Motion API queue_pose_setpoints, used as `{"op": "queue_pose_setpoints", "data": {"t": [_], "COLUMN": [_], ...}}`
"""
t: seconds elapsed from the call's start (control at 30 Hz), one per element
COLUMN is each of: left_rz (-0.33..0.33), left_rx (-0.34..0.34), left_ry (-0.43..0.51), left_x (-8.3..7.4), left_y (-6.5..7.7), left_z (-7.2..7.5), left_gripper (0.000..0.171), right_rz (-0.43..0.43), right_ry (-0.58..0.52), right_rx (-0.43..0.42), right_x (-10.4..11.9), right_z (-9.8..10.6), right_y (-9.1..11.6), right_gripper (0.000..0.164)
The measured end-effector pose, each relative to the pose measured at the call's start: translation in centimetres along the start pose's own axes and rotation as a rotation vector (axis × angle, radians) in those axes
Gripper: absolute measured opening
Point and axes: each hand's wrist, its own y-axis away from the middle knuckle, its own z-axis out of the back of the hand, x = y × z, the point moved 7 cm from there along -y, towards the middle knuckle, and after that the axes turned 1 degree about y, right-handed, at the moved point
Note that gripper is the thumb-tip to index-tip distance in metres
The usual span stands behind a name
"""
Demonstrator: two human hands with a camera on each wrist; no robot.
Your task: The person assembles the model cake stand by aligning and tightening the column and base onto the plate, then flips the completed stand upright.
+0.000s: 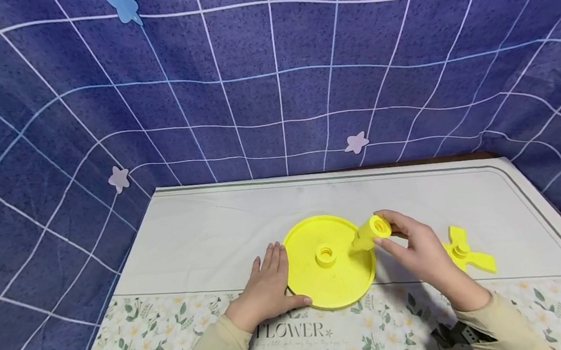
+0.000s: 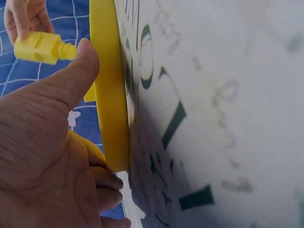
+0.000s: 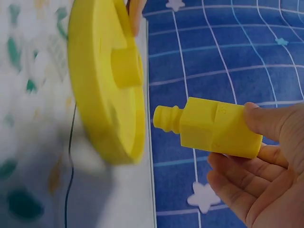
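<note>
A round yellow tray-like disc (image 1: 344, 284) with a raised rim lies on the table, a hollow socket (image 1: 325, 256) standing at its middle. My left hand (image 1: 267, 285) rests flat against the disc's left side, fingers straight along the edge and thumb at the front rim. Above the disc's right part, my right hand (image 1: 416, 246) pinches a yellow post (image 3: 213, 126) between thumb and fingers. The post is tilted, its narrow threaded end (image 3: 167, 118) pointing down towards the disc and its wide, hollow end up. In the right wrist view a gap shows between that threaded end and the socket.
A yellow piece with flat blades and a central knob (image 1: 462, 250) lies on the table right of my right hand. The tablecloth (image 1: 205, 233) is white with a floral front part. A dark blue gridded curtain (image 1: 253, 99) with stars encloses the back and sides.
</note>
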Motion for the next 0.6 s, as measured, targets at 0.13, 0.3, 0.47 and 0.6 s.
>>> {"op": "queue_pose_setpoints", "data": {"t": [0.13,0.3,0.47,0.6], "left_rz": [0.007,0.014,0.026,0.028], "left_rx": [0.004,0.024,0.039,0.039], "left_ry": [0.005,0.019,0.019,0.015], "left_x": [0.0,-0.2,-0.2,-0.2], "left_y": [-0.1,-0.1,-0.2,-0.1], "left_z": [-0.1,-0.1,-0.2,-0.1], "left_gripper": [0.119,0.118,0.118,0.118], "right_rz": [0.033,0.053,0.059,0.077], "right_ry": [-0.041,-0.056,-0.049,-0.032], "right_rx": [0.026,0.068,0.106,0.135], "right_x": [0.9,1.8,2.4,2.8], "right_z": [-1.4,-3.1,-4.5,-5.3], "right_y": [-0.8,-1.5,-2.1,-2.4], "right_gripper": [0.048,0.049,0.048,0.048]}}
